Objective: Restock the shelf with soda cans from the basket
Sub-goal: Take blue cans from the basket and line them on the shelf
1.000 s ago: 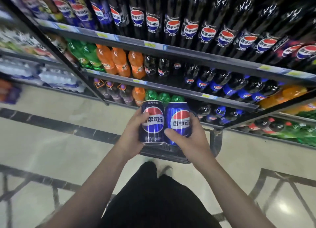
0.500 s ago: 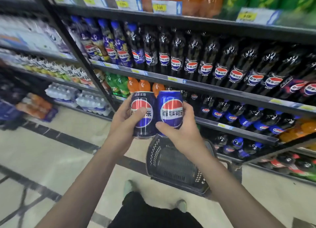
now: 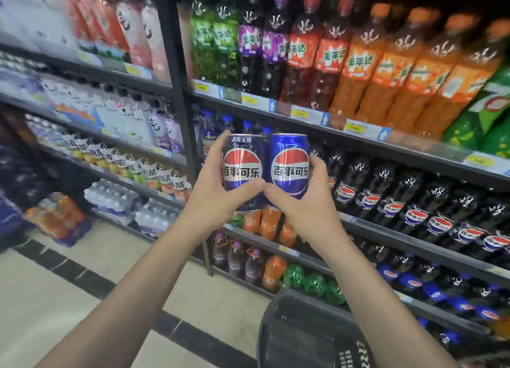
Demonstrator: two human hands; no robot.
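Note:
My left hand [image 3: 214, 193] grips a dark navy soda can [image 3: 242, 157] with a red, white and blue logo. Beside it, touching it, a bright blue soda can [image 3: 289, 160] is held by my right hand [image 3: 306, 204]. Both cans stand upright, raised in front of the shelf of dark cola bottles [image 3: 414, 202]. My two thumbs meet below the logos. The black plastic basket [image 3: 306, 329] sits low on the floor at the bottom right, under my right forearm; its inside is dark and no cans show in it.
Above the cans, a shelf edge with price tags [image 3: 309, 115] carries tall orange, purple and green bottles [image 3: 358, 72]. A black upright post [image 3: 176, 91] divides the shelving. Lower shelves hold small bottles [image 3: 270, 271]. Water packs [image 3: 116, 199] lie on the floor at left.
Both hands have lifted the two cans from just above the basket to the height of the cola bottle shelf. The view has tilted up, and the basket has dropped low in the frame.

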